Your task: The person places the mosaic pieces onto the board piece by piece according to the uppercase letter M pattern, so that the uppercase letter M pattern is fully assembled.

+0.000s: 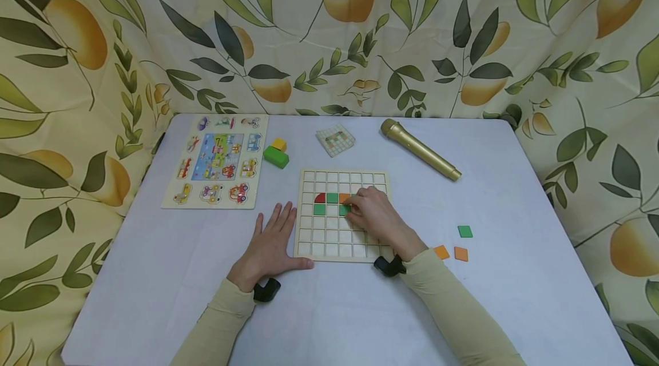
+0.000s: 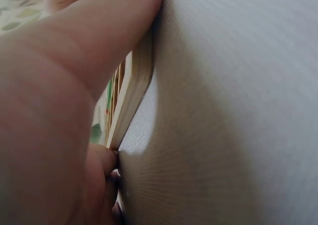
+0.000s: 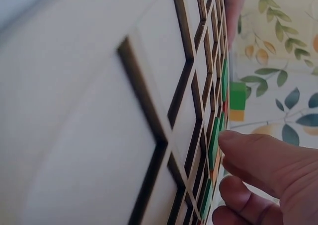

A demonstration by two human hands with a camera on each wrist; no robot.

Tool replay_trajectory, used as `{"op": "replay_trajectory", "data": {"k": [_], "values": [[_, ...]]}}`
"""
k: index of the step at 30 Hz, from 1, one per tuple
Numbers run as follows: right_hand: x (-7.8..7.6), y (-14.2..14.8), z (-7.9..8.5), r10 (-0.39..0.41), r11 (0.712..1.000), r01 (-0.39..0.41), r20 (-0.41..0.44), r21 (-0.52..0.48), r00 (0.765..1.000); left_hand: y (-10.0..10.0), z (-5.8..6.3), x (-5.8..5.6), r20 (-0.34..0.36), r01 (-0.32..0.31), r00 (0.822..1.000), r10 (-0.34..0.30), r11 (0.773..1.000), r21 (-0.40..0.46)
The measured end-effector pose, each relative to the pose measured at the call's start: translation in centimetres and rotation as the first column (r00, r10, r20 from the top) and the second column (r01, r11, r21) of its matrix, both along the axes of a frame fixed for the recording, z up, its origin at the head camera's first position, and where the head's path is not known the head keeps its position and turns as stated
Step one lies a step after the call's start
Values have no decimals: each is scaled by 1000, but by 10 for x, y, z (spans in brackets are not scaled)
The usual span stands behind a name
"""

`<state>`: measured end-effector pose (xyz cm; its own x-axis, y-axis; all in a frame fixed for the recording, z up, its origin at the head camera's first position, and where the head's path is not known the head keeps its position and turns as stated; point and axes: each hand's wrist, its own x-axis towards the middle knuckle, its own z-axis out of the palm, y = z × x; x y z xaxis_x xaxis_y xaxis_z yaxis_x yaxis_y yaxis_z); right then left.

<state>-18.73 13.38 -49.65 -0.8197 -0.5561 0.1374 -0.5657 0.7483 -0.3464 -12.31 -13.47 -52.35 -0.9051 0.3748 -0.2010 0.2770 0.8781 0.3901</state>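
A square wooden grid board lies on the table, a red quarter-round tile, an orange tile and several green tiles set in its cells. My left hand spreads flat beside it, with fingers along the left edge and thumb at the lower left corner. Over the board's right part, my right hand bends its fingers down at the tiles. Its thumb meets a green tile in the right wrist view; whether the fingers pinch a tile is unclear.
Two orange tiles and a green tile lie loose near my right forearm. Behind the board are a small pattern card and a gold microphone. A vehicle puzzle board and green and yellow blocks stand left.
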Motion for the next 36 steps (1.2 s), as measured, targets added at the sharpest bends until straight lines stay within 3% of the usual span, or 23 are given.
{"op": "replay_trajectory", "data": {"k": [15, 20, 29, 36], "values": [[11, 37, 5, -99, 994, 101, 44, -31, 994, 0, -2, -1, 9, 2, 1000, -2, 1000, -5], [16, 56, 9, -175, 984, 178, 92, -20, 980, 0, -2, -1, 11, 5, 1000, -5, 1000, -5], [28, 103, 7, -279, 958, 283, 77, -48, 957, 1, -1, -1, 16, 4, 1000, -4, 1000, 3], [41, 137, 11, -366, 928, 371, 92, -44, 926, 1, -1, 0, 16, 0, 1000, 0, 1000, -2]]}}
